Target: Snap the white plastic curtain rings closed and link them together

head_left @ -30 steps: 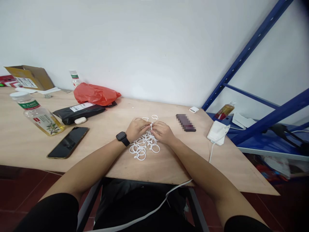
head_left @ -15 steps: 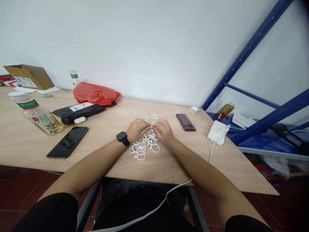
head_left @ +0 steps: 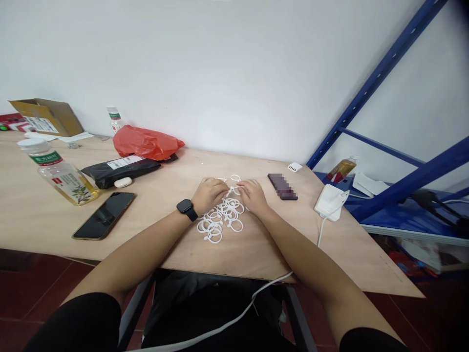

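**Left hand (head_left: 209, 195) and right hand (head_left: 252, 196) at a white ring (head_left: 232, 188), mid-frame**

Bare forearms reach in from the lower corners of the frame over a wooden counter (head_left: 205, 256). The ring is in the centre, between the two hands, its knobbed end toward the left. The left fingers are pinched together on that end, seemingly to steady it. The right fingers are at the loop's other side; whether they grip it or only rest there, I cannot tell.

Just below the hands in the frame lies an overlapping pile (head_left: 223, 210) of similar rings, probably there for easy reach. A loose ring (head_left: 235, 175) lies just above the fingertips, apart from the pile, perhaps to keep it from mixing in.

A phone (head_left: 104, 215) and bottle (head_left: 69, 183) at frame left, and a charger (head_left: 294, 167) at upper right, sit well apart from the hands, likely giving the forearms room.
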Demonstrator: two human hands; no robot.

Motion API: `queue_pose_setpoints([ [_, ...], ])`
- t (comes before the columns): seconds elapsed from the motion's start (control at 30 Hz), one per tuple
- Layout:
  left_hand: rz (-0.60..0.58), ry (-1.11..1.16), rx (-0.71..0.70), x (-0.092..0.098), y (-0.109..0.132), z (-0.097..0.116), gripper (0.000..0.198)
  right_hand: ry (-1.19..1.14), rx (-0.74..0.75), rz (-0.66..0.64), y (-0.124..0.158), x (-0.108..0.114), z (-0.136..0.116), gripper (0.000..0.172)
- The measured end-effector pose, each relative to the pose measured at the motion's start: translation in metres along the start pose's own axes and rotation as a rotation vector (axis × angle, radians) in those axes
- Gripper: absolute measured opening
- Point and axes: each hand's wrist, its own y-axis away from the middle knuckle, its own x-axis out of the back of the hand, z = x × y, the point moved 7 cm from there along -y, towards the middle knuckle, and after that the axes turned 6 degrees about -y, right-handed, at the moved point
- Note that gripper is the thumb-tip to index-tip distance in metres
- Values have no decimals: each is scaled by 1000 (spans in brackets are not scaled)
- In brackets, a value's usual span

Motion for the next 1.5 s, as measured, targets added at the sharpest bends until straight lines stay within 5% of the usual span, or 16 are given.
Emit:
queue_pose_setpoints([
  [0.13, -13, -25, -29, 0, 2, 1, 22, 86, -202, -113, 3, -8, 40, 21],
  [0.23, -33, -16, -26, -1, 3, 4, 21, 89, -232, -163, 5, -13, 48, 24],
  [0.53, -95, 0, 66, -14, 5, -11, 21, 76, -194, -190, 4, -20, 35, 5],
  [0.7, -31, 3, 116, -13, 5, -17, 23, -147, 1, -24, 3, -4, 7, 9],
  [0.9, 14, 52, 132, -6, 4, -17, 19, -202, 185, -61, 6, -3, -27, 9],
  [1.07, 61, 90, 184, -2, 5, -19, 23, -204, 177, -48, 6, -1, -28, 11],
  [1.5, -11, 43, 31, -4, 3, -1, 20, -189, 177, 14, 4, 5, -36, 17],
])
